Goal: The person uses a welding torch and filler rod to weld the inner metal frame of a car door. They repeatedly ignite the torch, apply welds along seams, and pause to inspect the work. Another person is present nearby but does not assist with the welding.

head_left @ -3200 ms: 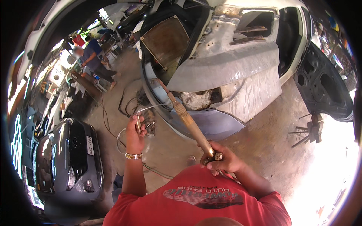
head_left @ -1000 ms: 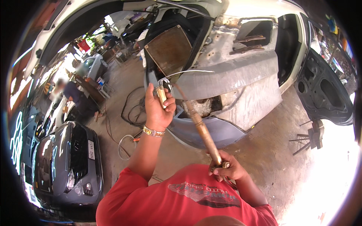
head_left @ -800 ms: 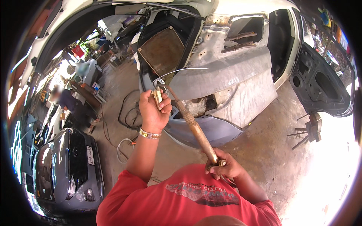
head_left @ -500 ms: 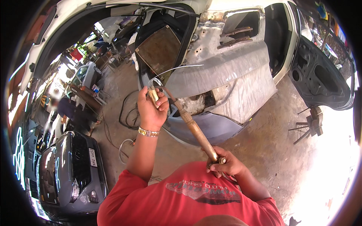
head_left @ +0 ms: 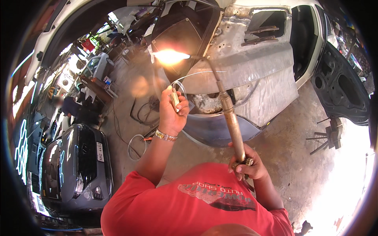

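Note:
My right hand (head_left: 254, 164) grips a long brass-coloured gas welding torch (head_left: 233, 126) near its valve knobs, its fingers at the knobs. The torch slants up, and its bent tip points left with a bright flame (head_left: 172, 57) burning from it. Closed around a small gold-coloured lighter (head_left: 174, 100) is my left hand (head_left: 172, 115), held upright below the flame. A loop of thin silvery wire (head_left: 182, 86) is also in that hand, with one end reaching out to the right. The flame and the lighter are apart.
Ahead stands a stripped car body with a bare-metal side panel (head_left: 271, 82). An open door (head_left: 342, 82) hangs at right, above a small stool (head_left: 328, 133). Hoses (head_left: 147, 114) lie on the floor. A dark car (head_left: 78, 169) and another person (head_left: 80, 112) are at left.
A flame now burns at the torch tip, which has swung up and away from the lighter. Both hands have shifted somewhat to the right.

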Motion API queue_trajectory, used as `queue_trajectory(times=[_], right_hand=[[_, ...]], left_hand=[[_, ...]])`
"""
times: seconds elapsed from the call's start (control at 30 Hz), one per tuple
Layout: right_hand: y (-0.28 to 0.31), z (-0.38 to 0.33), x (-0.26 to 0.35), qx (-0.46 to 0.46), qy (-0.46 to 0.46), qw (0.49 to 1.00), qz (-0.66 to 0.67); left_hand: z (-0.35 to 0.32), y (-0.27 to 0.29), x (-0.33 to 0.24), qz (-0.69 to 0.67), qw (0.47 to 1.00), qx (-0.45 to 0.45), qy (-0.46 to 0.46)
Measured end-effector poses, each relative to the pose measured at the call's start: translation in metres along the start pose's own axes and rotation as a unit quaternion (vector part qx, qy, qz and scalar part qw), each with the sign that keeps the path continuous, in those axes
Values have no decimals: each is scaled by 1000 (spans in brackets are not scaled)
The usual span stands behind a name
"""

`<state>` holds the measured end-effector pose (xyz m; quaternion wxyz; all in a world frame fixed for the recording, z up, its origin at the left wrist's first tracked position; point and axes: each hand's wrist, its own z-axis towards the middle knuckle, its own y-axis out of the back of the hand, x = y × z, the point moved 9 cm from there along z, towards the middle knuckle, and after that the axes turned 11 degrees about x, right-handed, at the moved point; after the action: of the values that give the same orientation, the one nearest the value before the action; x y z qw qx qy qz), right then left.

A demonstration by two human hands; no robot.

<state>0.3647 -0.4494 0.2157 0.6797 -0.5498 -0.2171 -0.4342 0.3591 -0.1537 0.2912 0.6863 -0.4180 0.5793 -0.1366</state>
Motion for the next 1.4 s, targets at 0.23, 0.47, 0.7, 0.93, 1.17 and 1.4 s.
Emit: queue_trajectory(times=[0.23,0.47,0.7,0.93,1.17,1.4], right_hand=[[5,-4,19,-25,37,999,-21],[-13,-5,16,-9,-20,999,-30],[-32,4,26,85,93,992,-13],[-28,6,26,79,125,989,14],[-31,-4,19,89,95,991,17],[-22,-15,22,60,80,995,27]], left_hand=[[-47,51,53,94,979,-58,169],[-136,118,113,127,901,-48,411],[-149,140,95,-225,933,-82,270],[-172,136,113,17,912,103,397],[-182,186,89,303,846,41,436],[-166,198,67,12,937,-100,335]])
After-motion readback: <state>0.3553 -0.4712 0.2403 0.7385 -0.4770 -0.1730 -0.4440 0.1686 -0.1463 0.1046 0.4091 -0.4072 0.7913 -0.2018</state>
